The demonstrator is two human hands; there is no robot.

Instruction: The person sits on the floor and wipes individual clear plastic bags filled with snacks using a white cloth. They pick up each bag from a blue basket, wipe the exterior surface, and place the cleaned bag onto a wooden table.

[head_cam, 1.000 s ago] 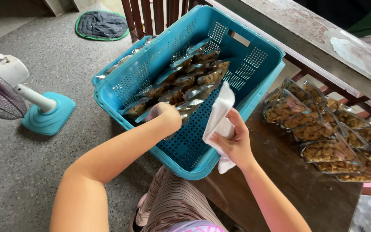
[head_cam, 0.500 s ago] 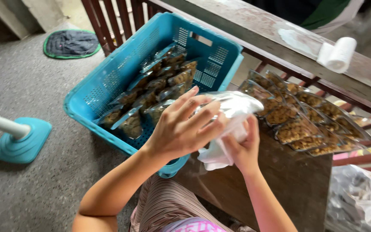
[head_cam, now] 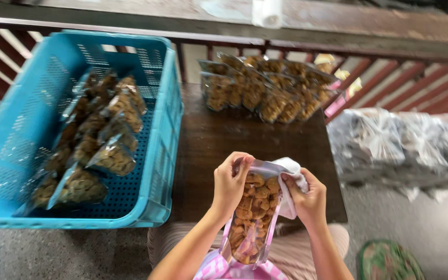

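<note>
A person looks down at their own two hands, which hold a clear pouch [head_cam: 252, 215] of brown snack pieces upright in front of their lap. The pouch's long axis runs from its top edge, up near the edge of the dark wooden surface [head_cam: 245, 137], down toward the person's body, tilted a little to the left at the bottom.

The left hand [head_cam: 230, 182] has its grip closed on the pouch's upper left corner, fingertips curled over the top edge. The right hand [head_cam: 307, 197] pinches the upper right side, and a white cloth [head_cam: 292, 179] is bunched between that hand and the pouch, pressed against the pouch's right face. Both hands sit at the top of the pouch, level with each other; the lower half hangs free, with nothing under it that shows.

To the left, well apart from the hands, a blue crate [head_cam: 164, 129] rests partly on the surface, with more filled pouches [head_cam: 99, 142] lying in rows inside. The left hand is the nearer one to it. At the far end of the surface, straight ahead of the hands, another batch of packs [head_cam: 265, 91] stands in a close group. Beyond the right edge, lower down, lie grey plastic bags [head_cam: 405, 140], blurred. A wooden rail [head_cam: 338, 23] crosses the top of the view.
</note>
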